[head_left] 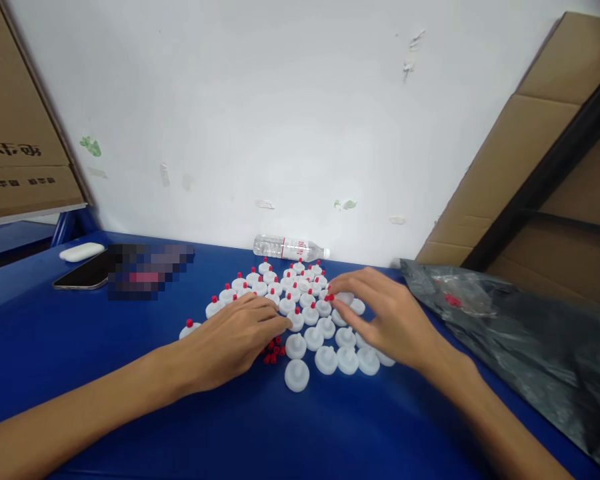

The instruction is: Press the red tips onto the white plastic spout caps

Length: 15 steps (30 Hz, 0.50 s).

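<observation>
Right of the frame's center, your right hand (394, 319) pinches a white disc (345, 298), apparently to steady it. Left of center, whether your left hand (237, 333) grips anything I cannot tell; loose red caps (275, 351) lie beside it, probably for reach.

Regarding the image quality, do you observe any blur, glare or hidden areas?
Head view: lighting looks soft and even; same view: dark plastic bag shows pale sheen; same view: coarse pixel blocks cover an area beside the smartphone; same view: loose red caps lack crisp detail.
</observation>
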{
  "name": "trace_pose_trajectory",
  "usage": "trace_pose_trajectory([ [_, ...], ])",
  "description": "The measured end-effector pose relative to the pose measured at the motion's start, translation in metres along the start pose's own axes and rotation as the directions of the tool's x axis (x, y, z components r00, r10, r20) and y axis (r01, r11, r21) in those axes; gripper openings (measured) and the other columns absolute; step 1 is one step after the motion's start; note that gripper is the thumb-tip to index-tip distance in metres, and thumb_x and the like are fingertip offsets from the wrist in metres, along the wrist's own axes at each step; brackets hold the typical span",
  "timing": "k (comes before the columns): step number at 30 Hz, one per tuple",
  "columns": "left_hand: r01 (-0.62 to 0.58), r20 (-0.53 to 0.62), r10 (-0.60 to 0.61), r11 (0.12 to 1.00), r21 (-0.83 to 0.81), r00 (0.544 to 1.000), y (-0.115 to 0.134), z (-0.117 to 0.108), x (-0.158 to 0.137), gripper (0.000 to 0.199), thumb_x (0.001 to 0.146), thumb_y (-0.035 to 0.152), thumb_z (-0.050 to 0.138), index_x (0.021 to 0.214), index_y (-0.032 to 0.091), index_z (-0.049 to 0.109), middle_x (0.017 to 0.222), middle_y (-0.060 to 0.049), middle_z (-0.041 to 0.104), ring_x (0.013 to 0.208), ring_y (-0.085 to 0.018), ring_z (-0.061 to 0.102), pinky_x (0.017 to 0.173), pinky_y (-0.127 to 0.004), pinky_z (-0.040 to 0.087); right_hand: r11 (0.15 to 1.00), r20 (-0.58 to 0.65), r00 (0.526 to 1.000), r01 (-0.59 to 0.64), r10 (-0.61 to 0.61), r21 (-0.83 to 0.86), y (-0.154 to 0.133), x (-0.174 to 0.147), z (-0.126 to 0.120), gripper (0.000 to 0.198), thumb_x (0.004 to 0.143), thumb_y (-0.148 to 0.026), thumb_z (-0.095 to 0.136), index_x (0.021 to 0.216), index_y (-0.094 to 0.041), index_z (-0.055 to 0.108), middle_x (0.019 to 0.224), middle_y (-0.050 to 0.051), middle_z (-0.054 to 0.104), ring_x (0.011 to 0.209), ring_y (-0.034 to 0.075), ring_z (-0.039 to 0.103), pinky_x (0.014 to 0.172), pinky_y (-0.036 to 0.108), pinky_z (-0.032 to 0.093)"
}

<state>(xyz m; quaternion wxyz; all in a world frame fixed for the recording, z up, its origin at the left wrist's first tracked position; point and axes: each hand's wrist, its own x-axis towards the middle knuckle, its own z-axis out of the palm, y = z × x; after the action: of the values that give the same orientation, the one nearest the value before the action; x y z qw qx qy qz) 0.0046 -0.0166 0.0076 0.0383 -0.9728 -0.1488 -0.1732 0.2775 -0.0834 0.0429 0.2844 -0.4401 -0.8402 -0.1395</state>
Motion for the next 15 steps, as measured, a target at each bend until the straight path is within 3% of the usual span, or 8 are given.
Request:
trace_pose_trajectory([
  [7, 0.053, -0.188, -0.07, 0.994, -0.092, 0.98, 0.01, -0.002, 0.001, 0.02, 0.103, 0.034, 0.051, 0.114, 0.019, 0.058, 0.095, -0.004, 0.065, 0.088, -0.022, 0.057, 0.08, -0.036, 0.044, 0.989, 0.014, 0.989, 0.147, -0.147, 0.022, -0.029, 0.001, 0.021, 0.017, 0.1, -0.02, 0.052, 0.11, -0.02, 0.065, 0.112, 0.008, 0.07, 0.099, 0.018, 0.068, 0.082, 0.03, 0.056],
  [11, 0.013, -0.231, -0.035, 0.995, -0.094, 0.972, 0.015, 0.001, 0.002, 0.014, 0.103, 0.03, 0.05, 0.098, 0.018, 0.056, 0.083, -0.002, 0.06, 0.076, -0.019, 0.051, 0.07, -0.033, 0.039, 0.976, -0.074, 0.974, 0.217, -0.214, 0.035, -0.041, 0.002, 0.026, 0.016, 0.1, -0.016, 0.052, 0.108, -0.016, 0.065, 0.109, 0.009, 0.071, 0.095, 0.017, 0.069, 0.078, 0.028, 0.058],
  [15, -0.023, -0.221, -0.008, 0.99, -0.136, 0.975, 0.016, 0.0, 0.002, 0.019, 0.104, 0.019, 0.039, 0.091, 0.017, 0.053, 0.082, -0.003, 0.058, 0.073, -0.018, 0.046, 0.068, -0.033, 0.036, 0.972, -0.077, 0.973, 0.224, -0.219, 0.071, -0.044, 0.002, 0.026, 0.014, 0.099, -0.021, 0.057, 0.11, -0.016, 0.064, 0.107, 0.008, 0.071, 0.093, 0.017, 0.069, 0.08, 0.029, 0.059],
])
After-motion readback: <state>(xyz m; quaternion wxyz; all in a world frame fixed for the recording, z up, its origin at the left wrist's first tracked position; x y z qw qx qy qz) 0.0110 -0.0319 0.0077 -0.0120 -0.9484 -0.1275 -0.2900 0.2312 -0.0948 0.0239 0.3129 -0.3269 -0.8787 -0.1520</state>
